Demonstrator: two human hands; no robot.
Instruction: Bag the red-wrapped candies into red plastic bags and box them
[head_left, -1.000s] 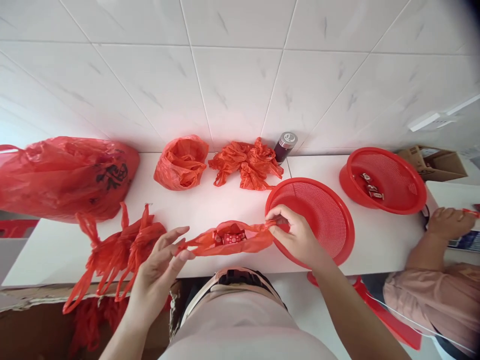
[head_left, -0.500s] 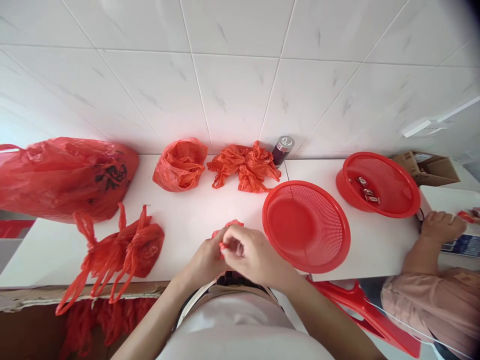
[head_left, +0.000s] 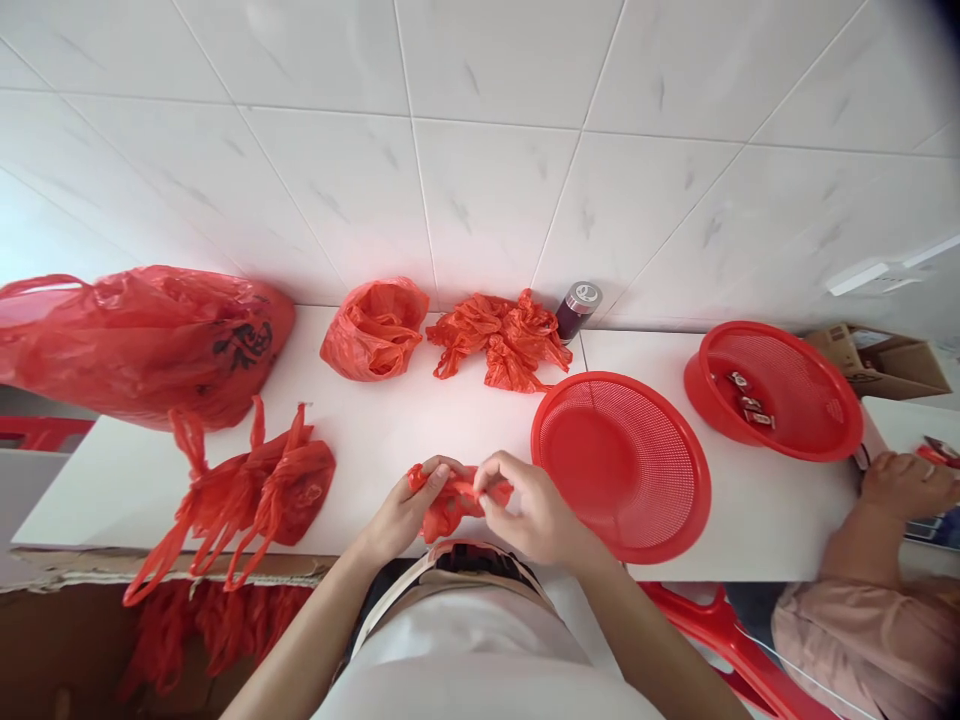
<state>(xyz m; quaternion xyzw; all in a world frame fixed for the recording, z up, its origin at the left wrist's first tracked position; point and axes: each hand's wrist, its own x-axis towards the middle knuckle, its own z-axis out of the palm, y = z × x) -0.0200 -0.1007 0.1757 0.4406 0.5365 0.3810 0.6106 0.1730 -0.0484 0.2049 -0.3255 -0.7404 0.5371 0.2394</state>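
Observation:
Near the table's front edge, my left hand (head_left: 406, 508) grips one side of a small red plastic bag (head_left: 448, 512). My right hand (head_left: 525, 503) pinches the same bag on its other side, with part of it stretched between both hands. To the right of my right hand lies a large red mesh basket (head_left: 592, 450). Tied red bags (head_left: 296, 485) with long handles rest on the table to the left. Behind my hands are crumpled red bags (head_left: 499, 335) and an open red bag (head_left: 375, 335) with more plastic inside.
A big full red bag (head_left: 165, 340) stands far left, above a cardboard box (head_left: 60, 650). By the wall is a dark bottle (head_left: 577, 308). At right are another red basket (head_left: 810, 400), an open carton (head_left: 885, 365) and a person's hand (head_left: 907, 485).
My hands have moved apart, and more of the red bag shows stretched between them. The view has shifted slightly, so the table items sit a little further right.

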